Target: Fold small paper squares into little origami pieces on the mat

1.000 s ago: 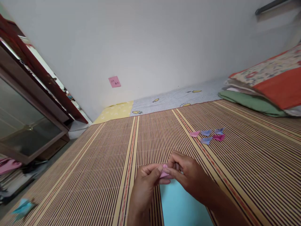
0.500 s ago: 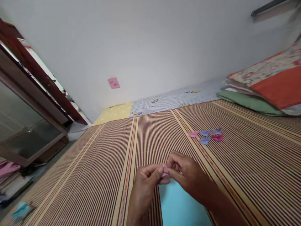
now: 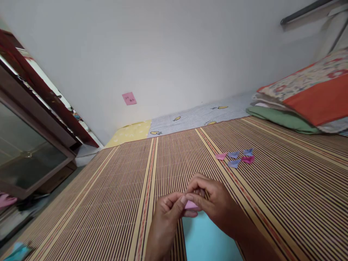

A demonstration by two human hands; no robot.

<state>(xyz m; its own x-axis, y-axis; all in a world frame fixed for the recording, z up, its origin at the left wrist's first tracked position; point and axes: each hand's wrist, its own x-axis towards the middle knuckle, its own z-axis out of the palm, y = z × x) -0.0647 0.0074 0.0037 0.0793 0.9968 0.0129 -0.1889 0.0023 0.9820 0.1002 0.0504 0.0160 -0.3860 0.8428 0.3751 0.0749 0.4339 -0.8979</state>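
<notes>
A small piece of folded pink paper [image 3: 191, 205] is pinched between my two hands, partly hidden by the fingers. My left hand [image 3: 171, 214] grips its left side with thumb and forefinger. From the right, my right hand [image 3: 208, 195] closes thumb and fingertips on its upper edge, the thumbs almost meeting. Below the hands a light blue sheet [image 3: 208, 239] lies flat on the striped mat [image 3: 127, 188]. Farther off to the right sit several little folded paper shapes, among them a pink one [image 3: 221, 156], a magenta one [image 3: 248, 159] and a blue one [image 3: 234, 164].
Crumpled teal paper [image 3: 19, 251] lies at the mat's lower left. Folded bedding [image 3: 307, 105] is stacked at the right by the wall. A pink note [image 3: 129, 98] is stuck on the white wall. At left stands a glass-fronted cabinet [image 3: 29, 152].
My fingers have shifted on the pink paper, and more of its flat face shows below the thumbs. The view has moved slightly; the paper shapes on the mat lie as before.
</notes>
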